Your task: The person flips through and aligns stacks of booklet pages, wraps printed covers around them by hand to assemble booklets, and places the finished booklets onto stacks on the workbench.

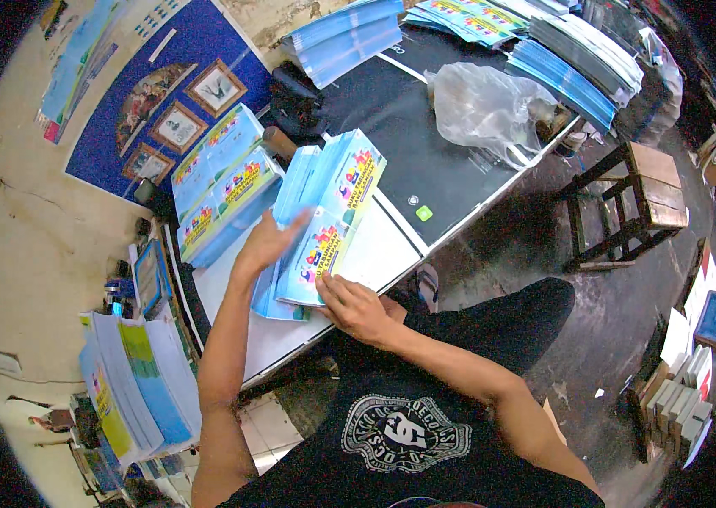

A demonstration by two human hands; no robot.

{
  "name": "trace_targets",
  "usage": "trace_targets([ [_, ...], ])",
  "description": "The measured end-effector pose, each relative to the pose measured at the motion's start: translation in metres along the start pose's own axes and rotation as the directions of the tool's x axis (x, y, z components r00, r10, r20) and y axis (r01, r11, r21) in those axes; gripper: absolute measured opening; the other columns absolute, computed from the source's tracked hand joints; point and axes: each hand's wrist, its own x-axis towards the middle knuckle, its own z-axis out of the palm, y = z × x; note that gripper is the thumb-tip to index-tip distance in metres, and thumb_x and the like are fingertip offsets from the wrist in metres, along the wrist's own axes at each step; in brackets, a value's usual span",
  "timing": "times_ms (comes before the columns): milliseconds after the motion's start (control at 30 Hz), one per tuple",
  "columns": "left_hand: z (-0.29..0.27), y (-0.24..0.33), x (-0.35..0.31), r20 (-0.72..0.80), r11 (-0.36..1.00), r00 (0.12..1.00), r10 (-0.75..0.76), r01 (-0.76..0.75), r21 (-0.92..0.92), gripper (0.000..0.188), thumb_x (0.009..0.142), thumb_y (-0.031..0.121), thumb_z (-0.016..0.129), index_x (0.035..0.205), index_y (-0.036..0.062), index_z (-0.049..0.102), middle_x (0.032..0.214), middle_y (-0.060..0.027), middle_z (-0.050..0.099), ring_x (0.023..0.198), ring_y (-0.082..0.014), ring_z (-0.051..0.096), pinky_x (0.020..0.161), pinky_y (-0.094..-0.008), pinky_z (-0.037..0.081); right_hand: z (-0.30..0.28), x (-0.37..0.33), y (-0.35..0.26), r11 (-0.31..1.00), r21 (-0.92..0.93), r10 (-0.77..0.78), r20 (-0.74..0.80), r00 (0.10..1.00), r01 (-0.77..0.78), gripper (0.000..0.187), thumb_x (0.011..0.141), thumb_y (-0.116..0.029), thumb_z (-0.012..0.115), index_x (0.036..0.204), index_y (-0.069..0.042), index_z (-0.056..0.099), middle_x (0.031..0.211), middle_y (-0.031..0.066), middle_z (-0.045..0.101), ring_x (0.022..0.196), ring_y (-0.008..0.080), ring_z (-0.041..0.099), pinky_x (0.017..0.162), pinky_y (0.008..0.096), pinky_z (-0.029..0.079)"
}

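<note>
A stack of light-blue printed booklet sheets (324, 241) lies slantwise on the white board at the table's near side. Its covers carry colourful cartoon pictures and yellow panels. My left hand (269, 244) is over the stack's left side, fingers stretched toward the covers and slightly blurred. At the near right corner, my right hand (359, 310) grips the stack's edge, its fingers together on the top cover; the thumb side is partly hidden. A second stack of similar printed sheets (226, 186) lies just left of my left hand.
A crumpled clear plastic bag (489, 106) lies on the black tabletop (375, 102), with more blue stacks (345, 38) along the far edge. A wooden stool (658, 186) stands at right. Thick paper stacks (142, 385) are at lower left. Framed pictures (178, 127) hang on a blue panel.
</note>
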Motion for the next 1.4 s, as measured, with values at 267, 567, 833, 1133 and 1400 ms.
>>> trace_targets([
  [267,0.014,0.037,-0.040,0.015,0.710,0.968,0.249,-0.194,0.677,0.088,0.066,0.050,0.090,0.124,-0.0050,0.053,0.106,-0.0310,0.069,0.101,-0.0464,0.068,0.088,-0.0522,0.054,-0.035,0.025,-0.005,0.998,0.065,0.010,0.240,0.971,-0.027,0.054,0.093,-0.028,0.066,0.140,-0.006,0.054,0.147,0.0168,0.052,0.131,0.0353,0.054,0.105,0.0448,0.047],
  [567,0.000,0.029,-0.071,0.204,0.528,0.892,0.403,-0.409,0.744,0.095,0.068,0.044,0.085,0.140,-0.0028,0.045,0.123,-0.0269,0.060,0.114,-0.0432,0.059,0.090,-0.0544,0.048,-0.183,0.127,0.041,0.975,-0.218,0.000,-0.206,0.979,-0.046,0.078,0.084,-0.034,0.079,0.151,-0.008,0.047,0.155,0.0178,0.046,0.138,0.0398,0.046,0.112,0.0491,0.037],
  [833,-0.001,0.017,-0.078,0.179,0.538,0.909,0.375,-0.371,0.757,0.126,0.065,0.047,0.089,0.157,-0.0052,0.020,0.151,-0.0281,0.038,0.140,-0.0444,0.038,0.118,-0.0560,0.028,-0.146,0.121,0.064,0.978,-0.187,0.014,0.507,0.862,0.094,0.083,0.094,-0.062,0.056,0.153,-0.005,0.044,0.157,0.0179,0.044,0.147,0.0313,0.040,0.122,0.0518,0.026],
  [1133,0.019,0.024,-0.096,0.137,0.481,0.907,0.398,-0.334,0.811,0.129,0.068,0.058,0.086,0.156,-0.0085,0.019,0.156,-0.0293,0.032,0.142,-0.0445,0.035,0.119,-0.0585,0.025,-0.125,0.107,0.123,0.158,0.792,0.577,0.411,0.706,-0.590,0.100,0.097,-0.079,0.011,0.162,-0.003,0.019,0.168,0.0155,0.022,0.155,0.0286,0.018,0.127,0.0418,0.007],
  [1400,0.012,0.025,-0.079,0.067,0.685,0.945,0.321,-0.280,0.672,0.091,0.071,0.044,0.087,0.138,-0.0031,0.048,0.118,-0.0223,0.062,0.110,-0.0402,0.058,0.094,-0.0499,0.044,-0.113,0.109,0.108,0.526,0.628,0.442,0.374,0.816,-0.573,0.090,0.102,-0.071,0.015,0.160,-0.003,0.027,0.167,0.0167,0.024,0.156,0.0300,0.019,0.127,0.0422,0.011],
])
